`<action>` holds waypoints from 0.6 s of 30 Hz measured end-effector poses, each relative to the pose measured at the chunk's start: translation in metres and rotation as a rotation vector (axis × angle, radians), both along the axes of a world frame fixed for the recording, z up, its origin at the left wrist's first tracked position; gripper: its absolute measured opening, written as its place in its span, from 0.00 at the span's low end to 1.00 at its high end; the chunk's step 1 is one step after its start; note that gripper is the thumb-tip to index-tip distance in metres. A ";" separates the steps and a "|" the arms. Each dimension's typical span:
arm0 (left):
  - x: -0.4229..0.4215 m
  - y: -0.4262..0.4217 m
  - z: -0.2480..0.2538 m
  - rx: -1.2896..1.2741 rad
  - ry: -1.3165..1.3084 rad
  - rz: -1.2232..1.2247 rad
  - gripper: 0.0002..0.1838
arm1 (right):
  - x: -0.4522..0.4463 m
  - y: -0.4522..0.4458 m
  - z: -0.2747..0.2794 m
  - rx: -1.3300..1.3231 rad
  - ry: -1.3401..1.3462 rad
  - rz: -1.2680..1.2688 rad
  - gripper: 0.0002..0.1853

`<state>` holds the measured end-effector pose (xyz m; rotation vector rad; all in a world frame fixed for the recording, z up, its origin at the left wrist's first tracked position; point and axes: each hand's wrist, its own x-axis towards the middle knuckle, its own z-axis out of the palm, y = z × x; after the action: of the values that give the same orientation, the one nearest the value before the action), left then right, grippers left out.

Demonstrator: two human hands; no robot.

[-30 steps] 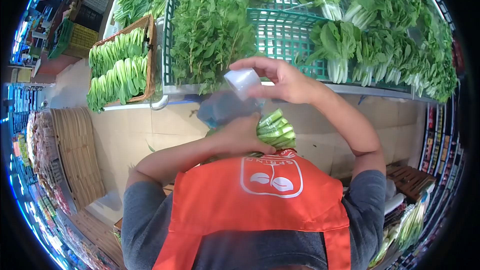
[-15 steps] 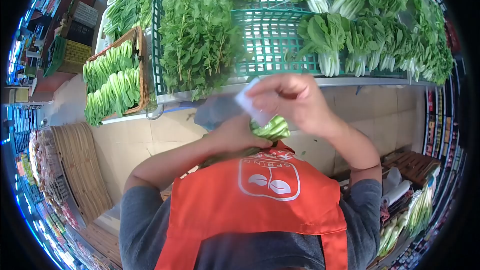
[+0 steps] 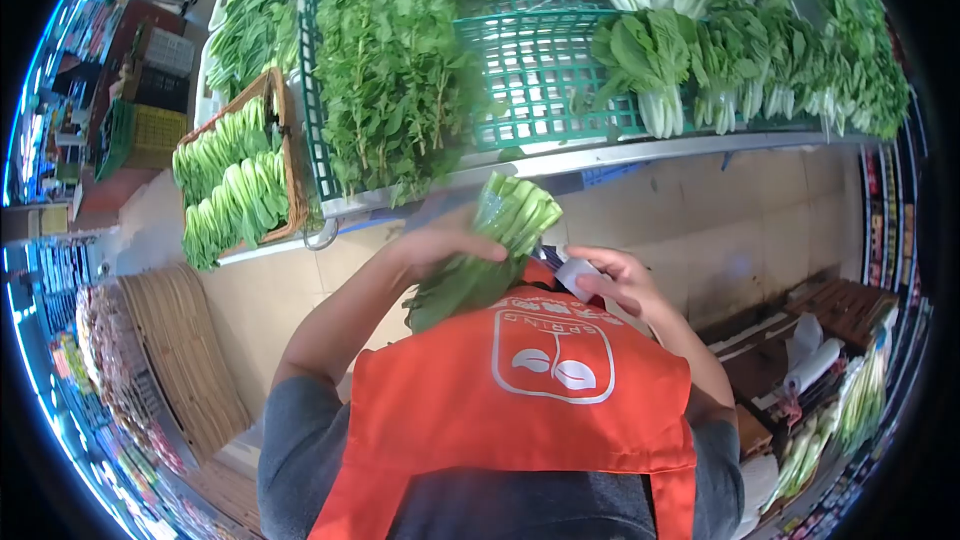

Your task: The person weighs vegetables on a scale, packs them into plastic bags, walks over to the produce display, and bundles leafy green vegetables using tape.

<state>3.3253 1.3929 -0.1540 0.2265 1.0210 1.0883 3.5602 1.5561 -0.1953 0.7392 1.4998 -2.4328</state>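
Note:
My left hand [image 3: 440, 245] is closed around a bunch of leafy greens [image 3: 520, 215]. Its cut pale stalks point up and away, and the dark leaves hang toward my red apron [image 3: 545, 420]. A shiny clear film seems to cover part of the stalks. My right hand [image 3: 625, 285] pinches a small whitish flat piece [image 3: 577, 278] between thumb and fingers, just right of the bunch and in front of the apron. Whether that piece is paper or plastic I cannot tell. Something small and dark purple shows beside it, too blurred to name.
Ahead, a metal-edged display shelf holds green plastic crates [image 3: 560, 80] with bunches of greens. A wicker basket [image 3: 292, 155] of bok choy sits at its left end. Wooden slatted panels [image 3: 185, 350] stand at left; a rack with plastic rolls [image 3: 810, 365] is at right.
My left hand has tipped the bunch up, so more stalks and leaves show. My right hand has dropped lower and nearer the apron, still pinching the whitish piece.

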 end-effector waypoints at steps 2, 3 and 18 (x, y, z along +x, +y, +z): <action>0.002 0.005 0.000 0.060 0.113 -0.118 0.43 | 0.000 -0.004 -0.061 0.057 0.148 -0.010 0.18; 0.004 0.009 -0.001 0.095 0.168 -0.177 0.44 | -0.002 -0.001 -0.075 0.090 0.219 -0.014 0.15; 0.041 -0.015 0.018 0.128 1.570 -0.290 0.48 | -0.050 -0.030 -0.042 0.050 0.279 -0.317 0.08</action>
<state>3.3661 1.3783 -0.1357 1.4273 2.1730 0.5566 3.5103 1.5263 -0.2378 0.7181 1.6559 -2.8429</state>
